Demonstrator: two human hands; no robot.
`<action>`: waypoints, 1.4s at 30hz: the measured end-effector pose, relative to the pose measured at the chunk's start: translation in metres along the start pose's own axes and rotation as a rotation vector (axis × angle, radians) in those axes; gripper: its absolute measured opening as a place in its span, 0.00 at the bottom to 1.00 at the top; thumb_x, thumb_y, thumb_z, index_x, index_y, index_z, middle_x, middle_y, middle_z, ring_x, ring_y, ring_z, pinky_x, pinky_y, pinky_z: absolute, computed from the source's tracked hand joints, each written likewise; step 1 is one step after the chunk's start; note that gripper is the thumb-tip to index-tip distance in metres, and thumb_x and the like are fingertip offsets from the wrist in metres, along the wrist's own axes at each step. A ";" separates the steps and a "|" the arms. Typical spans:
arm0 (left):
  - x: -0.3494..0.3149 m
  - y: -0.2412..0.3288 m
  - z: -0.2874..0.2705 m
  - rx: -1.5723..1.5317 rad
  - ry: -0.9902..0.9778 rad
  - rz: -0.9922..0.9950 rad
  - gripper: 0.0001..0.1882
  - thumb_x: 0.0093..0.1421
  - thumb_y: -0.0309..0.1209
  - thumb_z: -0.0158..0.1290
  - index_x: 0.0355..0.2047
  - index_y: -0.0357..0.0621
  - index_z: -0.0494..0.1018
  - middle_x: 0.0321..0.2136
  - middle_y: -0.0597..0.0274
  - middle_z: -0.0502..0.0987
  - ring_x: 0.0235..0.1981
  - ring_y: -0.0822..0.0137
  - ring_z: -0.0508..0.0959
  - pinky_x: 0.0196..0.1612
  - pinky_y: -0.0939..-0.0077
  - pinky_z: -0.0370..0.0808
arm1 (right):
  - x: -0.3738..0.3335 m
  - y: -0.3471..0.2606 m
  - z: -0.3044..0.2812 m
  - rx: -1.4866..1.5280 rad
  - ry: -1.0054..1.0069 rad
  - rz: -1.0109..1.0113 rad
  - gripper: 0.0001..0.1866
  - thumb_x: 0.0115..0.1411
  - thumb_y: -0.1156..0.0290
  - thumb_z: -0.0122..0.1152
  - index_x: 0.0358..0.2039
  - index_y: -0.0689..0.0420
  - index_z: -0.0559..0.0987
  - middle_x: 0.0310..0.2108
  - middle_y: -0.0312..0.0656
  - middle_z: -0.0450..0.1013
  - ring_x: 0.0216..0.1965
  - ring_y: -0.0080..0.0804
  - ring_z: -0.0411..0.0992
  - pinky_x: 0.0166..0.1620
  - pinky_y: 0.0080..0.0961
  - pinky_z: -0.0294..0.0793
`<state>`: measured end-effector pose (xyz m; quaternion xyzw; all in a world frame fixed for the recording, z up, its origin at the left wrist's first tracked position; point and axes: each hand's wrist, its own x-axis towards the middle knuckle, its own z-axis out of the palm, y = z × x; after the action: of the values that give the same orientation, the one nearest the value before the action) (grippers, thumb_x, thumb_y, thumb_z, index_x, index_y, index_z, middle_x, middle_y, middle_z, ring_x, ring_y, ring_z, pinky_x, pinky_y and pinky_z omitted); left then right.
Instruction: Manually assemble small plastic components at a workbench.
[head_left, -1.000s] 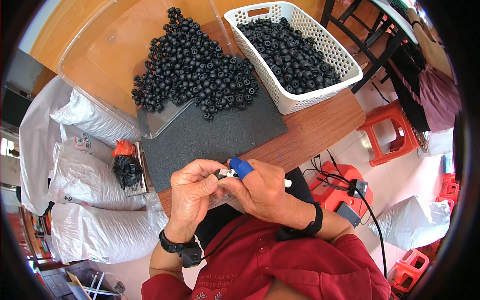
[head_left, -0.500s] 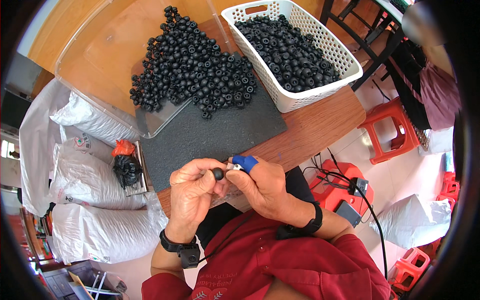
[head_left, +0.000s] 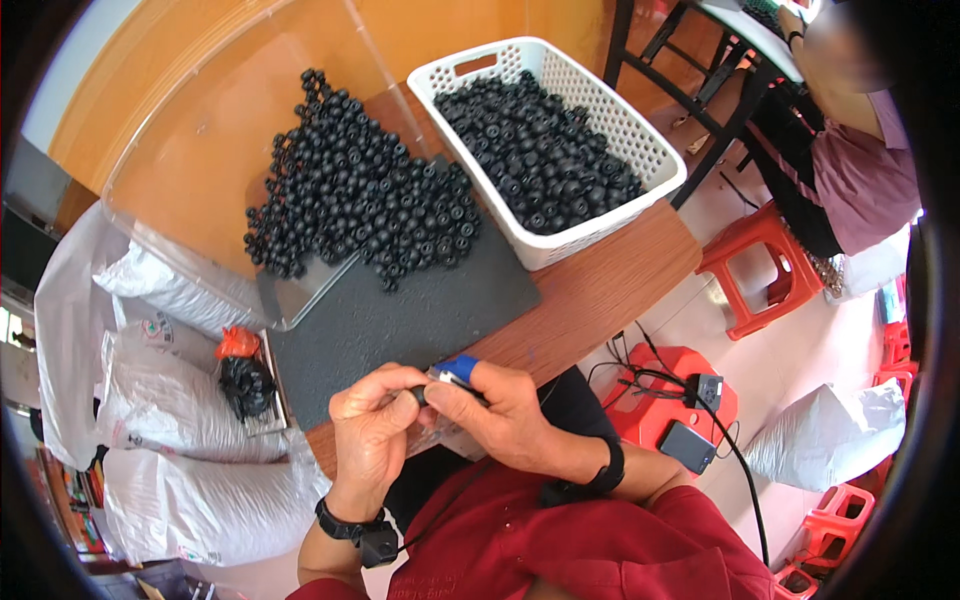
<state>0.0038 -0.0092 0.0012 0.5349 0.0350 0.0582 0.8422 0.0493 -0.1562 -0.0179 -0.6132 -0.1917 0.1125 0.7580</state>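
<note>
My left hand [head_left: 368,425] pinches a small black round bead-like piece [head_left: 419,396] between thumb and fingertips, just past the table's near edge. My right hand [head_left: 510,415] meets it there, closed on a small slim tool [head_left: 457,384], pale with a dark end; its exact kind is hard to make out. Its tip is at the black piece, and the thumb partly hides where they meet. Blue wrap [head_left: 462,366] covers the right index finger. Beyond the hands, a heap of similar black pieces [head_left: 360,195] spills from a tipped clear plastic bin [head_left: 125,225] onto a dark mat [head_left: 420,320].
A white perforated basket [head_left: 570,246] full of black pieces stands right of the heap on the wooden table [head_left: 630,255]. White sacks [head_left: 190,405] lean at left. Red stools [head_left: 765,265], cables and a phone [head_left: 686,446] lie right. Another person [head_left: 860,180] sits far right.
The view has tilted, so the table sits lower in the picture. My right hand has turned its tool against the black piece, which is now more covered by the fingers.
</note>
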 end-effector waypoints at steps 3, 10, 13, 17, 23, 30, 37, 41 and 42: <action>0.010 0.006 0.001 0.098 0.012 0.015 0.12 0.57 0.28 0.59 0.37 0.29 0.76 0.31 0.55 0.76 0.27 0.69 0.76 0.32 0.78 0.75 | 0.001 -0.004 -0.006 -0.098 0.026 -0.035 0.12 0.62 0.67 0.59 0.27 0.64 0.75 0.19 0.42 0.70 0.21 0.23 0.67 0.24 0.25 0.66; 0.095 0.038 0.032 0.396 0.022 0.047 0.11 0.58 0.28 0.56 0.37 0.31 0.76 0.26 0.59 0.76 0.20 0.75 0.71 0.26 0.83 0.69 | -0.005 0.001 -0.014 -0.061 0.051 0.074 0.11 0.62 0.68 0.58 0.31 0.64 0.76 0.18 0.39 0.66 0.23 0.17 0.60 0.26 0.22 0.64; 0.152 0.052 0.047 0.450 -0.080 0.054 0.14 0.59 0.29 0.55 0.42 0.31 0.74 0.28 0.54 0.77 0.22 0.72 0.74 0.24 0.81 0.70 | -0.006 0.002 -0.015 -0.073 0.056 0.073 0.11 0.62 0.68 0.58 0.32 0.64 0.76 0.18 0.38 0.66 0.22 0.17 0.59 0.25 0.22 0.64; 0.193 0.085 0.069 0.545 -0.128 0.256 0.20 0.61 0.27 0.53 0.51 0.27 0.68 0.38 0.52 0.78 0.32 0.68 0.78 0.30 0.80 0.73 | -0.007 0.001 -0.017 -0.075 0.054 0.041 0.11 0.63 0.68 0.58 0.33 0.64 0.77 0.18 0.37 0.66 0.22 0.17 0.60 0.23 0.22 0.63; 0.157 0.078 0.004 0.804 -0.004 0.160 0.12 0.58 0.27 0.54 0.41 0.32 0.75 0.32 0.61 0.78 0.28 0.74 0.76 0.27 0.82 0.70 | -0.003 0.005 -0.020 -0.091 0.039 0.080 0.11 0.62 0.68 0.58 0.32 0.64 0.76 0.19 0.40 0.67 0.21 0.19 0.61 0.24 0.24 0.65; 0.097 0.011 -0.059 1.216 0.196 0.262 0.08 0.52 0.29 0.60 0.27 0.37 0.75 0.22 0.56 0.75 0.23 0.64 0.76 0.29 0.73 0.72 | -0.003 0.016 -0.009 -0.121 -0.002 0.009 0.10 0.62 0.68 0.59 0.31 0.64 0.76 0.19 0.42 0.66 0.20 0.23 0.61 0.24 0.25 0.64; 0.109 -0.014 -0.053 1.707 0.272 0.258 0.21 0.48 0.43 0.64 0.24 0.36 0.72 0.21 0.50 0.76 0.24 0.52 0.77 0.28 0.60 0.71 | -0.002 0.009 -0.009 -0.168 -0.020 0.030 0.10 0.62 0.69 0.58 0.33 0.65 0.76 0.19 0.42 0.66 0.20 0.22 0.62 0.24 0.23 0.64; 0.107 -0.013 -0.057 1.647 0.278 0.296 0.17 0.48 0.38 0.63 0.26 0.36 0.72 0.23 0.51 0.76 0.24 0.54 0.76 0.28 0.61 0.70 | -0.003 0.009 -0.011 -0.185 -0.019 0.036 0.10 0.62 0.69 0.58 0.34 0.65 0.77 0.19 0.42 0.67 0.21 0.21 0.62 0.24 0.24 0.64; 0.106 -0.013 -0.058 1.615 0.277 0.297 0.16 0.48 0.35 0.62 0.27 0.35 0.72 0.24 0.52 0.76 0.24 0.55 0.76 0.29 0.63 0.70 | -0.003 0.009 -0.011 -0.185 -0.017 0.035 0.10 0.62 0.69 0.58 0.34 0.65 0.77 0.19 0.42 0.67 0.21 0.21 0.62 0.24 0.24 0.64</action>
<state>0.1030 0.0516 -0.0351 0.9615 0.0985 0.1911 0.1711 0.0518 -0.1648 -0.0293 -0.6828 -0.1969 0.1130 0.6945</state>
